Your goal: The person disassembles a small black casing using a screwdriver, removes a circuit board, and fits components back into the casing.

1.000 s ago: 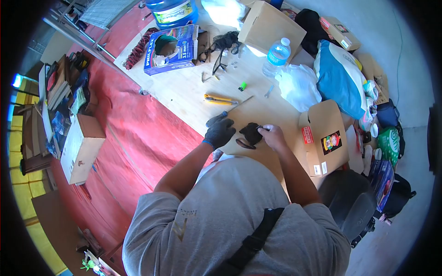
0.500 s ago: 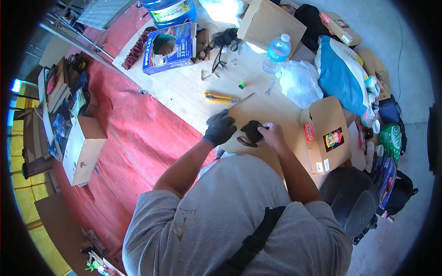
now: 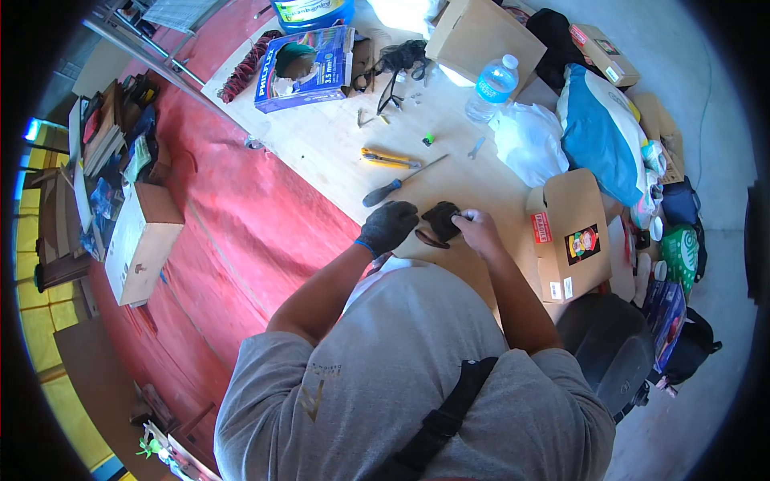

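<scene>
One screwdriver (image 3: 384, 191) and a yellow cutter (image 3: 389, 159) lie past the left fingers (image 3: 408, 212) — grip unclear; right fingers (image 3: 464, 217) pinch dark fabric (image 3: 439, 220).

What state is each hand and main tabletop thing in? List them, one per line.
Left hand: gloved, fingers curled; hold unclear.
Right hand: bare, pinching the dark item.
Dark item: pinched at its edge.
Screwdriver: lying flat, unheld.
Yellow cutter: lying flat, unheld.
Water bottle: upright, capped.
Blue box: hole torn in one side.

Right of the screwdriver (image 3: 382, 191), bare tabletop (image 3: 483, 178) lets a hand pass; the cutter (image 3: 390, 158) obstructs the screwdriver's far side, the left hand (image 3: 389, 227) its near side.
</scene>
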A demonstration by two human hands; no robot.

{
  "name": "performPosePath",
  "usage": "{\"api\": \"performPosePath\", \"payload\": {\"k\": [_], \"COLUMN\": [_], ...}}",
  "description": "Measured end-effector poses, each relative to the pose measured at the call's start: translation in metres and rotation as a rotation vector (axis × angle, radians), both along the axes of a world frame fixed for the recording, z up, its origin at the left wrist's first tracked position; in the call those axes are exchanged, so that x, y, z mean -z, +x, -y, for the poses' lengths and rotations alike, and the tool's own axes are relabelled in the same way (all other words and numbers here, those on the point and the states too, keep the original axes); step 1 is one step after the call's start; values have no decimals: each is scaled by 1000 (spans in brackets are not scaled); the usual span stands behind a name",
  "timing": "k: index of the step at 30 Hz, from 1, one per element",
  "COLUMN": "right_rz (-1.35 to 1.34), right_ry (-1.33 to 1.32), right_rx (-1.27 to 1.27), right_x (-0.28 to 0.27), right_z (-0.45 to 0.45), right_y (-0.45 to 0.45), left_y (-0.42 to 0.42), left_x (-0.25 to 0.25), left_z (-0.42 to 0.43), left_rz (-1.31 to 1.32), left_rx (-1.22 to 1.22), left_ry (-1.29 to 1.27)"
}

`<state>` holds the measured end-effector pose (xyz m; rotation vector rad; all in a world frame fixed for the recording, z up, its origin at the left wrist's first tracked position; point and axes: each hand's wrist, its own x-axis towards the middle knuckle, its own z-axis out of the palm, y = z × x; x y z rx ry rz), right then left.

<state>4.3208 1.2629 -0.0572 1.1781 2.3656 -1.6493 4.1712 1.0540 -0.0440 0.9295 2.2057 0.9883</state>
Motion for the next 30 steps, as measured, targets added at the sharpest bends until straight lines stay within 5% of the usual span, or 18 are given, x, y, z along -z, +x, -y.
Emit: {"api": "performPosePath", "payload": {"k": [7, 18, 30], "right_rz": [38, -81, -59], "right_ry": [158, 513, 305], "right_rx": [-95, -162, -92], "right_x": [-9, -2, -1], "right_z": [5, 13, 6], "right_y": [-1, -1, -4], "left_y": [14, 16, 11], "left_x": [9, 4, 16], "left_z": [14, 20, 23], "left_rz": [33, 32, 23], "left_rx": [194, 122, 100], "left_ry": [-98, -84, -18]}}
